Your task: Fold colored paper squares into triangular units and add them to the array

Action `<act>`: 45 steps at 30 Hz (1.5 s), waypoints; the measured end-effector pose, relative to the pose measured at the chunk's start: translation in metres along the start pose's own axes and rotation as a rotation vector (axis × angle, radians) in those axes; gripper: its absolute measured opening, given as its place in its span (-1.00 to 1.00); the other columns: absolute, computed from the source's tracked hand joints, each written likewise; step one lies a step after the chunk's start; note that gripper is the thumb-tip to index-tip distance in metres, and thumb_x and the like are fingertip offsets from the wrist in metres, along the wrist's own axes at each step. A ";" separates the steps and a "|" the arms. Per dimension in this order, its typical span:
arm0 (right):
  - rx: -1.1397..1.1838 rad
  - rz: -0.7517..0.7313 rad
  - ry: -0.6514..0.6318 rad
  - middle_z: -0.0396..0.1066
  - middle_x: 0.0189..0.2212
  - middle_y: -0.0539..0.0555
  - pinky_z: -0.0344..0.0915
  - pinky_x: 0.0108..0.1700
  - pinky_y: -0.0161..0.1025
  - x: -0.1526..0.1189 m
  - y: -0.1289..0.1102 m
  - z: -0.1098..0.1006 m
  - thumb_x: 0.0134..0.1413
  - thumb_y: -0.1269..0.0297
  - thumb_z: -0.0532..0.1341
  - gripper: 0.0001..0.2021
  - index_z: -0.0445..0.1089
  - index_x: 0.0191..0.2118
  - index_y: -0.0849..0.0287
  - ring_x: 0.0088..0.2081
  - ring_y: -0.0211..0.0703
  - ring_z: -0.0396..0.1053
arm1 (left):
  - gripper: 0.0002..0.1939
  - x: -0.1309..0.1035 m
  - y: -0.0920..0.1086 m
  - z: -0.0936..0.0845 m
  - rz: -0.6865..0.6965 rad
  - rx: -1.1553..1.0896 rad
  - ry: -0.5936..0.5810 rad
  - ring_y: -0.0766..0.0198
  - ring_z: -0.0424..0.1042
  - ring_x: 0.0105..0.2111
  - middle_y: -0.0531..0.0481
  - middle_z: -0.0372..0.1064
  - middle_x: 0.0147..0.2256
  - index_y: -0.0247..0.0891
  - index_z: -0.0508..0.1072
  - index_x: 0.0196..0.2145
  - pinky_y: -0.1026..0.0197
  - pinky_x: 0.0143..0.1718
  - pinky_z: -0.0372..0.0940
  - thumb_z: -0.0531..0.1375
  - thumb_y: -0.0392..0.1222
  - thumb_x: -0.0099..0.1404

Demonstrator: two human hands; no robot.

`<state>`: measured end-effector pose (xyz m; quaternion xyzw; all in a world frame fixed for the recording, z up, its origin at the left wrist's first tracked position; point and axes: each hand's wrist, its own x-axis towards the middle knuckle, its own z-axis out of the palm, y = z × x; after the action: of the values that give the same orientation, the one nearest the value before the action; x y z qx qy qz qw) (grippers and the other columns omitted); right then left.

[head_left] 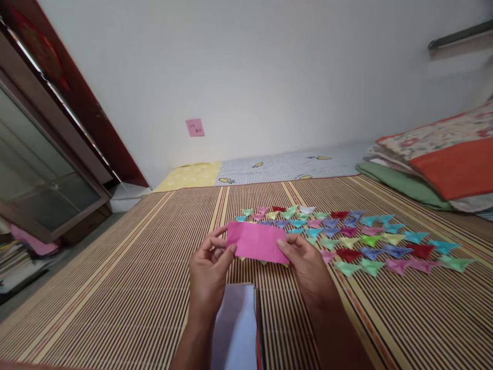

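Observation:
A bright pink sheet of paper (256,241), wider than it is tall, is held up between my two hands over the striped mat. My left hand (210,262) pinches its left end between thumb and fingers. At the other end, my right hand (306,259) grips the lower right corner with the thumb in front. Faint creases show on the paper. Rows of small folded paper shapes (348,255) in many colours lie behind and to the right of my hands; the pink sheet hides some of them. Below my hands lies a pale blue-grey flat stack (235,329).
The striped mat (127,288) covers the bed surface. Folded bedding (450,169) is piled at the right. A patterned cloth (265,167) runs along the white wall, where a pink note (194,127) is stuck. A glass-fronted door (42,169) stands at the left.

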<state>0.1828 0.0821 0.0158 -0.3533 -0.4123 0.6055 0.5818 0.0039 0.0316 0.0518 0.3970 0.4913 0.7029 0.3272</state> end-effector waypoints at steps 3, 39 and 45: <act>0.037 -0.002 -0.014 0.55 -0.44 0.02 0.46 -0.24 -0.16 0.001 0.001 -0.001 -0.16 0.05 0.54 -0.61 0.43 -0.34 0.14 -0.39 -0.09 0.51 | -0.74 -0.003 -0.007 0.002 0.011 0.006 0.009 0.10 0.59 -0.07 -0.22 0.45 0.14 -0.28 0.51 -0.35 0.17 -0.10 0.49 0.49 -0.18 0.08; -0.260 -0.084 -0.067 0.38 -0.58 -0.04 0.23 -0.50 -0.29 -0.015 0.006 0.020 0.07 -0.01 0.39 -0.70 0.47 -0.36 0.14 -0.56 -0.20 0.29 | -0.66 -0.017 -0.035 -0.006 -0.226 -0.109 -0.171 0.36 0.27 -0.59 0.03 0.44 -0.60 -0.30 0.51 -0.49 0.31 -0.51 0.17 0.41 0.03 0.18; -0.255 -0.088 -0.140 0.52 -0.47 0.02 0.34 -0.35 -0.24 -0.015 0.000 0.017 0.03 0.03 0.41 -0.73 0.52 -0.31 0.14 -0.42 -0.11 0.43 | -0.65 -0.019 -0.033 -0.005 -0.220 -0.155 -0.153 0.35 0.30 -0.58 0.00 0.48 -0.58 -0.29 0.50 -0.47 0.32 -0.51 0.19 0.41 0.05 0.20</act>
<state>0.1686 0.0653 0.0217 -0.3627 -0.5406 0.5455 0.5279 0.0109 0.0237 0.0151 0.3668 0.4498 0.6663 0.4681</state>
